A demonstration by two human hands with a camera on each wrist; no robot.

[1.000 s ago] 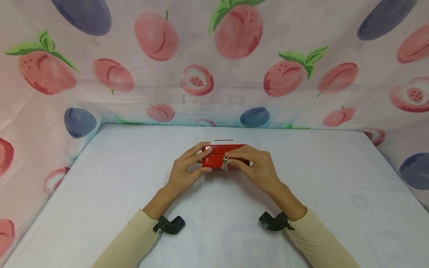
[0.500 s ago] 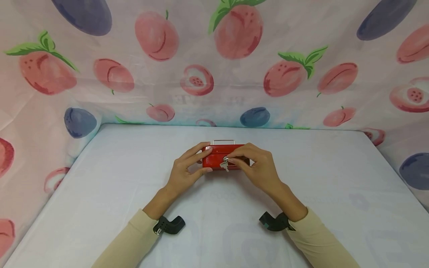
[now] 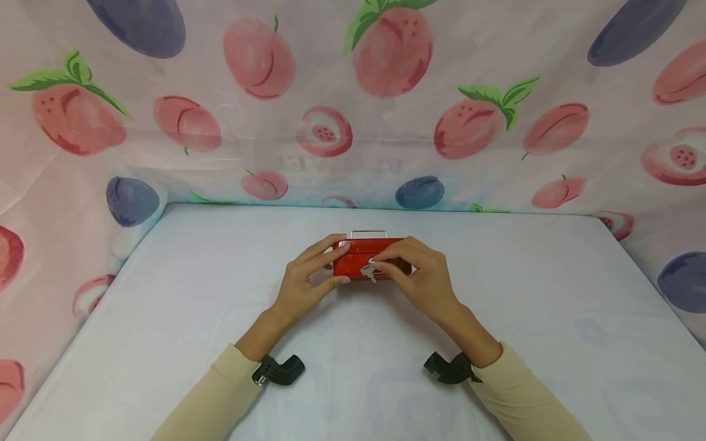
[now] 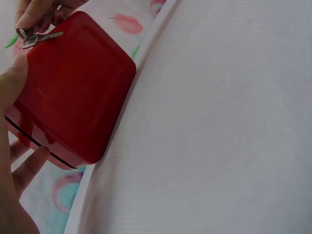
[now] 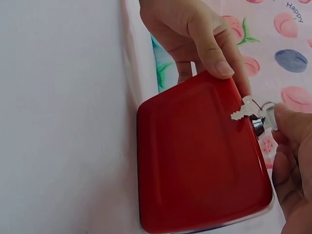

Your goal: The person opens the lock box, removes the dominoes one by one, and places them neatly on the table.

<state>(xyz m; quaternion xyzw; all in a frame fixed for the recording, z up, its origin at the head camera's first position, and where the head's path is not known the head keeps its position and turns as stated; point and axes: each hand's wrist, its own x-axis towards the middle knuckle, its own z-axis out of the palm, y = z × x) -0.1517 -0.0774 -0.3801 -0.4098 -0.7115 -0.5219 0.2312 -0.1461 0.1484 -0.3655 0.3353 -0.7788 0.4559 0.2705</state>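
A small red metal cash box (image 3: 347, 264) stands near the middle of the table, its lock side towards me. At its left end my left hand (image 3: 302, 273) grips it, thumb at the bottom edge and fingers over the top. My right hand (image 3: 427, 275) pinches a key (image 5: 270, 118) that sits in the round silver lock (image 5: 258, 127). From the same ring a second key (image 5: 245, 108) dangles free over the box's underside in the right wrist view. A thin wire handle (image 3: 368, 231) stands up behind the lid, which is down. Right fingertips partly cover the lock in the head view.
The box rests on a white-covered table (image 3: 353, 380). Behind it rises a fruit-print cloth (image 3: 353, 165), which also hangs at both sides. Each wrist wears a black camera mount, the left mount (image 3: 281, 370) and right mount (image 3: 448, 369).
The dangling key has swung left and now hangs at a slant. My right fingers have turned slightly at the lock, and the right wrist has shifted a little. My left hand stays put.
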